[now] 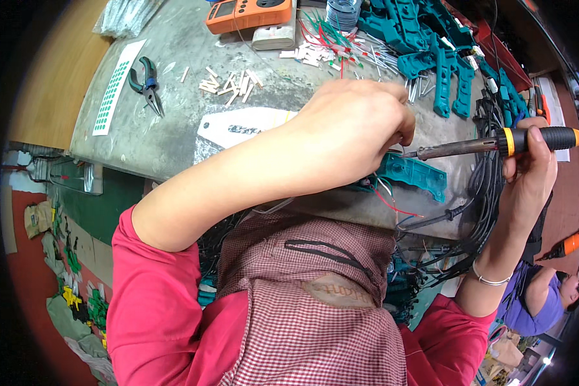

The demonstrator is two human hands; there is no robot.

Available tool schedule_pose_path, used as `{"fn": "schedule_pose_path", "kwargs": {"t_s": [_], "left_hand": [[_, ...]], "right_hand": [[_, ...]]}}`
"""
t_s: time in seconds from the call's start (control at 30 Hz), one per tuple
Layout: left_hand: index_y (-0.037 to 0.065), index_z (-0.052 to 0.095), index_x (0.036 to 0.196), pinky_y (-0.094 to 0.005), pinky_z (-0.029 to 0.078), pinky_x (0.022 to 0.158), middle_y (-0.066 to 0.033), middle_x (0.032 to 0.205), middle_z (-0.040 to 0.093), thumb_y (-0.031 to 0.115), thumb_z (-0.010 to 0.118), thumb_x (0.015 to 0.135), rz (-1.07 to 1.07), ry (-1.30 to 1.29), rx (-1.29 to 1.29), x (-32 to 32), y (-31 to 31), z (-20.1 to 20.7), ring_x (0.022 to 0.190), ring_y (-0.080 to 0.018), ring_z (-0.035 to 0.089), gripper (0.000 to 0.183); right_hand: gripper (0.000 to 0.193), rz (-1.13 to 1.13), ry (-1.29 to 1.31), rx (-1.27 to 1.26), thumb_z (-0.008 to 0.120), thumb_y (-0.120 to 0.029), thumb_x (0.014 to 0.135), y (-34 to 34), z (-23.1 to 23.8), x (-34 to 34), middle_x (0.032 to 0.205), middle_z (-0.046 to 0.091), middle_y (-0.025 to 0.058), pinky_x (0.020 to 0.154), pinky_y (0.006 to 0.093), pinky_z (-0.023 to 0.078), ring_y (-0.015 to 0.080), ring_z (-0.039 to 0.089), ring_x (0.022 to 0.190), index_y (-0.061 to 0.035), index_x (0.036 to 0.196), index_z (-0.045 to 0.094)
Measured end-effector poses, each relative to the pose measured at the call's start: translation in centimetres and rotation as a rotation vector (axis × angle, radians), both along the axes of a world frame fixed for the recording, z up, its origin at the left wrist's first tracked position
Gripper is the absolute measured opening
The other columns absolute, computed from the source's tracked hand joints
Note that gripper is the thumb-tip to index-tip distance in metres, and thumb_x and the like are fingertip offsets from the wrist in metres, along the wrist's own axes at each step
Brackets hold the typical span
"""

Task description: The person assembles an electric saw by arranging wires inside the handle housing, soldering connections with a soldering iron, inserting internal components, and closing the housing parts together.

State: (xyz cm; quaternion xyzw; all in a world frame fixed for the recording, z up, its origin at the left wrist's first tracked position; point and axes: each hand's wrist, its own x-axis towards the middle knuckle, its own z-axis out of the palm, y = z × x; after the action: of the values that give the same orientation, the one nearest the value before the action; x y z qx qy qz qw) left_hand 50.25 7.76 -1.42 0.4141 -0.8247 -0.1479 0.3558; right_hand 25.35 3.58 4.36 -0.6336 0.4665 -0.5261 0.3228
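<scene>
My right hand grips a soldering iron by its black and yellow handle. The iron points left, and its tip is close to the fingertips of my left hand. That hand is closed, with its fingers curled down and the back of the hand turned up; whatever it pinches is too hidden to name. Just below the tip lies a teal plastic housing half near the bench's front edge. Thin red and white wires, among them a red wire, come out beside it, partly covered by my left hand.
Pliers, a sheet of green dots and small pale sticks lie on the bench. An orange multimeter, a solder spool and piled teal housings are behind. Black cables hang right; a person sits beyond.
</scene>
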Motion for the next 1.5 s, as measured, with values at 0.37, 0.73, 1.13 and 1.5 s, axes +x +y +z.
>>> {"fn": "schedule_pose_path", "kwargs": {"t_s": [0.37, 0.73, 1.13, 1.5], "left_hand": [[0.002, 0.064, 0.094, -0.0306, 0.047, 0.062, -0.0082, 0.079, 0.062, -0.010, 0.065, 0.075, -0.022, 0.235, 0.024, -0.6, 2.6, 2.1, 0.070, -0.0207, 0.060, 0.023], [0.003, 0.056, 0.083, -0.0494, 0.049, 0.063, -0.0191, 0.070, 0.061, 0.001, 0.064, 0.075, -0.135, 0.317, 0.077, -4.8, 1.8, -0.4, 0.072, -0.0426, 0.063, 0.012], [0.004, 0.056, 0.086, -0.0506, 0.050, 0.064, -0.0192, 0.070, 0.063, 0.002, 0.065, 0.075, -0.083, 0.276, 0.104, -4.7, 1.8, -0.9, 0.074, -0.0421, 0.064, 0.015], [0.003, 0.051, 0.087, -0.0417, 0.048, 0.062, -0.0154, 0.073, 0.059, -0.003, 0.068, 0.074, -0.074, 0.212, 0.121, -4.7, 2.1, -0.8, 0.073, -0.0388, 0.062, 0.022]], "right_hand": [[0.030, 0.036, -0.033, 0.001, 0.055, -0.029, 0.095, 2.1, 2.0, -5.5, 0.079, 0.056, 0.0038, 0.044, 0.0164, 0.029, 0.0027, 0.042, 0.050, 0.0009, 0.094, 0.058], [0.030, -0.091, 0.229, -0.084, 0.055, -0.029, 0.091, 5.5, 2.1, -4.0, 0.086, 0.054, 0.0039, 0.063, 0.0179, 0.044, 0.0077, 0.054, 0.073, -0.0015, 0.102, 0.057], [0.036, -0.172, 0.214, -0.076, 0.058, -0.039, 0.085, 4.8, 1.3, -2.4, 0.066, 0.048, -0.0024, 0.043, 0.0193, 0.020, 0.0022, 0.034, 0.047, -0.0040, 0.091, 0.061], [0.036, -0.158, 0.259, -0.044, 0.058, -0.039, 0.085, 5.1, 1.3, -2.4, 0.065, 0.047, -0.0029, 0.043, 0.0188, 0.020, 0.0019, 0.033, 0.047, -0.0037, 0.089, 0.059]]}}
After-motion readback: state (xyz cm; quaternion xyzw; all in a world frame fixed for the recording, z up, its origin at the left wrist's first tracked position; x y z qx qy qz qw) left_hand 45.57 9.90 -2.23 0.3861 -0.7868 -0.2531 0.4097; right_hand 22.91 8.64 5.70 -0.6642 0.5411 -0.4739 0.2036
